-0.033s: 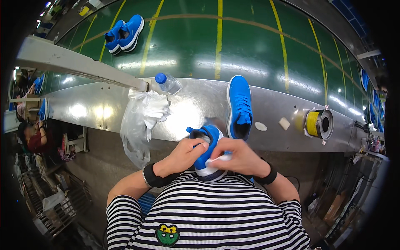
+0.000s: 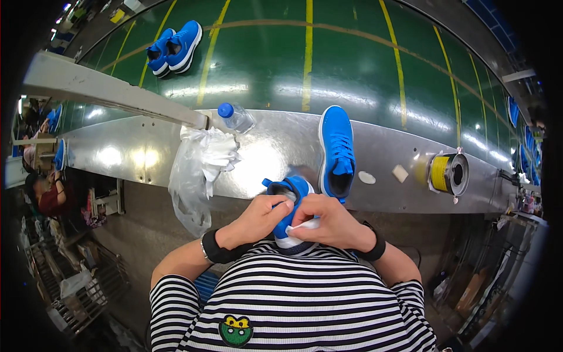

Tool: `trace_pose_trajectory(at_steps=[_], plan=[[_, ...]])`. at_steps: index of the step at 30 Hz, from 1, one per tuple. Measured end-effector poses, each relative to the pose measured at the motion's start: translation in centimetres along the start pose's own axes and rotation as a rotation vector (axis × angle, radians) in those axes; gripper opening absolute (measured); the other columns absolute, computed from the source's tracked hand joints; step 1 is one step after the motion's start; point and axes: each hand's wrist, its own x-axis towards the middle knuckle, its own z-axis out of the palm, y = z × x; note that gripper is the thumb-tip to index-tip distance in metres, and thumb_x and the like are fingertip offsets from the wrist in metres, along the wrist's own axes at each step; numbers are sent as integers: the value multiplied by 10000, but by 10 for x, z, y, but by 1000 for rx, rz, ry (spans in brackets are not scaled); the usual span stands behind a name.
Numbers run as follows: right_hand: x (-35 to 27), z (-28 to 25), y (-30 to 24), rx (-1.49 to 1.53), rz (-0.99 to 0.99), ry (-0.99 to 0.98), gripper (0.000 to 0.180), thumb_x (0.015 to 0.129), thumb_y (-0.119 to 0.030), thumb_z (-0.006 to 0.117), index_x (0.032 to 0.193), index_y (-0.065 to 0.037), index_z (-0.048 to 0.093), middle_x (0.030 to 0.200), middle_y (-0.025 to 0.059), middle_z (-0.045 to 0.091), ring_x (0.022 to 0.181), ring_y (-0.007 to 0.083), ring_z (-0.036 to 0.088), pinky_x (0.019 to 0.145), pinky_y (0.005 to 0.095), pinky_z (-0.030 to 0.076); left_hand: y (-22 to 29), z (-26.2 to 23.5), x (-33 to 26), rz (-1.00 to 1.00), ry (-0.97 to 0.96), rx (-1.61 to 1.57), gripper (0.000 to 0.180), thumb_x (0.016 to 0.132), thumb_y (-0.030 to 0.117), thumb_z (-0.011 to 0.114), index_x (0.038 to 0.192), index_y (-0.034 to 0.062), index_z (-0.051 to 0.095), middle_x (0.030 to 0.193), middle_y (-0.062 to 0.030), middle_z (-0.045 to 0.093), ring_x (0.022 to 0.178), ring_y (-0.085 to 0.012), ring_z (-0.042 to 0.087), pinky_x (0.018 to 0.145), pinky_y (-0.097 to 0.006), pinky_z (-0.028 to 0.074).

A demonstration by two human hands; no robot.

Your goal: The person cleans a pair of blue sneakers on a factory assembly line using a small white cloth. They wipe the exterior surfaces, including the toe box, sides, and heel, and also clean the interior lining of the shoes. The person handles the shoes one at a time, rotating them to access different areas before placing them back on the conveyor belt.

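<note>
A blue sneaker (image 2: 280, 230) with a white sole is held close against my striped shirt, its dark opening toward the bench. My left hand (image 2: 256, 219) grips it beside the opening, thumb folded over the edge. Between the fingertips of my right hand (image 2: 333, 224) a crumpled white wipe (image 2: 305, 225) is pinched, pressed on the side of the shoe near the sole. A second blue sneaker (image 2: 337, 144) lies on the metal bench ahead, laces up. Part of the held shoe is hidden behind my hands.
On the metal bench (image 2: 375, 176) are a clear bottle (image 2: 239, 119) with a blue cap, a plastic bag (image 2: 189, 182) of white wipes, two small white pieces and a yellow-and-black tin (image 2: 441, 174). A pale beam (image 2: 117, 91) crosses at left. Another sneaker pair (image 2: 183, 47) sits on the green surface.
My right hand has shifted slightly left along the shoe with the wipe and is less blurred. My left hand and the shoe have stayed in place.
</note>
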Motion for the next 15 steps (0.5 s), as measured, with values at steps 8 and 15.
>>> trace_pose_trajectory(at_steps=[8, 15], plan=[[-11, -18, 20, -231, 29, 84, 130, 699, -97, 727, 758, -52, 620, 715, 55, 577, 736, 229, 547, 693, 320, 437, 5, -8, 0, -30, -59, -18, 260, 925, 184, 464, 833, -29, 581, 656, -21, 514, 644, -71, 437, 589, -257, 404], [1, -2, 14, -157, -392, -30, 129, 725, -36, 647, 834, -104, 642, 845, 0, 536, 883, 200, 494, 788, 338, 379, 4, -8, 1, -62, -87, -38, 261, 924, 183, 461, 815, -29, 569, 647, -14, 486, 641, -67, 424, 580, -247, 385]])
